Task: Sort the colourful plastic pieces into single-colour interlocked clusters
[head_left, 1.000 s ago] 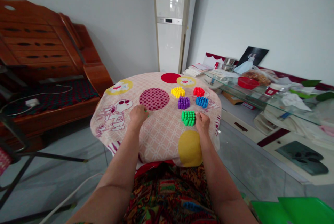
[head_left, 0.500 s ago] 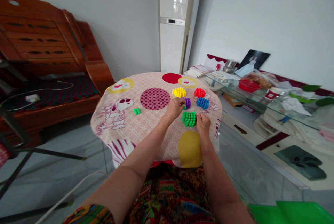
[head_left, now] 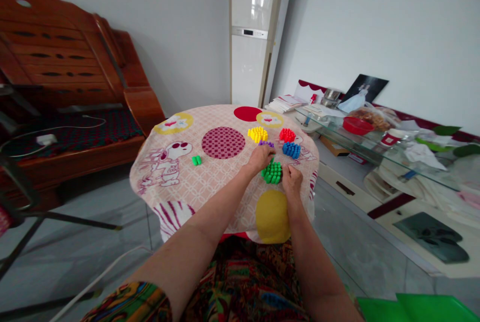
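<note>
Head view: the left hand point(head_left: 261, 157) is now at the far edge of the green group point(head_left: 272, 174), lower and nearer the person than half a second ago, when it was by the purple group point(head_left: 266, 144). A second ago it was out on the left of the desk point(head_left: 225, 187), where two loose greens point(head_left: 196, 160) now stand apart from the rest. So one green piece point(head_left: 271, 160) has come across to the others of its colour, while that pair remains outside.

The left hand's thumb and fingertips are pinched on the green piece, just behind the group; whether it already touches its neighbours is too small to tell. The piece's long axis looks roughly upright, its lower end towards the desk, though the fingers hide much of it. The grouped greens seem to stand on end, rounded tops up, packed side by side. The loose greens lie parallel, close together.

The right hand point(head_left: 292, 177) stays at the group's right side, fingers curled in; I cannot tell whether it grips anything. Beyond are the yellow point(head_left: 258, 134), red point(head_left: 287, 135) and blue point(head_left: 291, 150) groups; the left hand partly covers the purple one.
</note>
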Demonstrator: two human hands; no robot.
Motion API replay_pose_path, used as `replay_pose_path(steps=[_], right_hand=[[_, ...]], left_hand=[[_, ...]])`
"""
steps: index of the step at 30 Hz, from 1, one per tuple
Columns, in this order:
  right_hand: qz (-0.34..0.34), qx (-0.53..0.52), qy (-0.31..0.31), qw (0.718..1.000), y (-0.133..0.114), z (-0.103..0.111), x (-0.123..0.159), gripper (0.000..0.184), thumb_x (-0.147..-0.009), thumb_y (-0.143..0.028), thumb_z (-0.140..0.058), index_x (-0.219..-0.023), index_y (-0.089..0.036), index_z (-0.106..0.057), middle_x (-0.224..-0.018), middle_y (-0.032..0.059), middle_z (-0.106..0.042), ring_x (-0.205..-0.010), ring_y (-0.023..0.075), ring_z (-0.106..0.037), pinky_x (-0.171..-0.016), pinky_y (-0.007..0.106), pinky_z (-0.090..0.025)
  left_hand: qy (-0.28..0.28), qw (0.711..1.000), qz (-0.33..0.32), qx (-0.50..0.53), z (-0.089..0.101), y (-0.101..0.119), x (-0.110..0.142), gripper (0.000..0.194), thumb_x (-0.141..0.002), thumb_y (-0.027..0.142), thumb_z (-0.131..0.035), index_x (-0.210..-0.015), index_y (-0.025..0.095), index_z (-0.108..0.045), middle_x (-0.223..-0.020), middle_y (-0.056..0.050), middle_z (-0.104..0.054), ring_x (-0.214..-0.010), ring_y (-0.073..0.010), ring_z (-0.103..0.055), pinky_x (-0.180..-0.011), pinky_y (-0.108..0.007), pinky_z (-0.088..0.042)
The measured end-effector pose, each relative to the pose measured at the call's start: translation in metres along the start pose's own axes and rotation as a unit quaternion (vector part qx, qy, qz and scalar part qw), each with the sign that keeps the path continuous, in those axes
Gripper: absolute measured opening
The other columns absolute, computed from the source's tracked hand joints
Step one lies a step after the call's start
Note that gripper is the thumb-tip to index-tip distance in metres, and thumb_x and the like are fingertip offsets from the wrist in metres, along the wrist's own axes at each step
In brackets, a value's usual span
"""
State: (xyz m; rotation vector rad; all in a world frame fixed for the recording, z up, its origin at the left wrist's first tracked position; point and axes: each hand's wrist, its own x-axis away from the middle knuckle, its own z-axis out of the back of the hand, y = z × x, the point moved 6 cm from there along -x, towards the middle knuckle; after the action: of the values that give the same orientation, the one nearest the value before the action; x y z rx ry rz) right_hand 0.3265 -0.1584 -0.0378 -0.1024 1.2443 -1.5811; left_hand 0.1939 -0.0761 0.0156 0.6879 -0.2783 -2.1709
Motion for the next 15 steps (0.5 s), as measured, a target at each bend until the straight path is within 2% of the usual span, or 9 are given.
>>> replay_pose_path(steps=[3,7,9,12,15], right_hand=[[0.007,-0.004,-0.002,1.000,0.002,-0.001,0.000,0.038,-0.088,-0.040,-0.043,-0.055,-0.022,-0.041,-0.052,-0.0033,-0.041,-0.055,0.0123,-0.036,-0.056,0.029,-0.021],[0.012,-0.006,-0.005,1.000,0.002,-0.001,0.001,0.039,-0.089,-0.041,-0.043,-0.056,-0.022,-0.042,-0.052,-0.0034,-0.041,-0.056,0.0126,-0.037,-0.056,0.029,-0.021],[0.007,-0.006,-0.006,1.000,0.002,-0.001,0.001,0.039,-0.089,-0.041,-0.044,-0.055,-0.022,-0.041,-0.051,-0.0037,-0.040,-0.055,0.0124,-0.036,-0.055,0.029,-0.020],[-0.005,-0.006,-0.005,1.000,0.003,-0.001,0.001,0.040,-0.089,-0.041,-0.044,-0.054,-0.022,-0.040,-0.050,-0.0042,-0.038,-0.054,0.0120,-0.035,-0.055,0.029,-0.019],[-0.009,-0.010,-0.001,1.000,0.004,-0.001,0.001,0.041,-0.088,-0.042,-0.044,-0.053,-0.022,-0.040,-0.050,-0.0045,-0.037,-0.054,0.0118,-0.035,-0.055,0.029,-0.019]], left_hand=[[0.005,1.000,-0.003,-0.002,-0.001,-0.001,-0.001,0.028,-0.084,0.013,-0.057,-0.103,0.019,-0.077,-0.106,-0.008,-0.075,-0.100,-0.0223,-0.067,-0.095,-0.034,-0.051],[-0.042,0.999,-0.016,0.005,-0.010,0.000,0.002,0.027,-0.084,0.013,-0.056,-0.099,0.019,-0.078,-0.099,-0.007,-0.077,-0.095,-0.0209,-0.069,-0.092,-0.032,-0.052],[-0.049,0.998,-0.012,0.025,-0.010,-0.001,0.006,0.027,-0.084,0.014,-0.056,-0.098,0.019,-0.078,-0.096,-0.006,-0.077,-0.091,-0.0207,-0.070,-0.089,-0.031,-0.053],[-0.016,0.998,0.007,0.054,0.000,-0.005,0.013,0.028,-0.085,0.014,-0.055,-0.098,0.020,-0.078,-0.095,-0.006,-0.077,-0.092,-0.0207,-0.070,-0.088,-0.031,-0.052],[0.039,0.996,0.028,0.072,0.021,-0.018,0.024,0.028,-0.087,0.014,-0.053,-0.100,0.020,-0.077,-0.100,-0.005,-0.077,-0.092,-0.0194,-0.070,-0.089,-0.030,-0.052]])
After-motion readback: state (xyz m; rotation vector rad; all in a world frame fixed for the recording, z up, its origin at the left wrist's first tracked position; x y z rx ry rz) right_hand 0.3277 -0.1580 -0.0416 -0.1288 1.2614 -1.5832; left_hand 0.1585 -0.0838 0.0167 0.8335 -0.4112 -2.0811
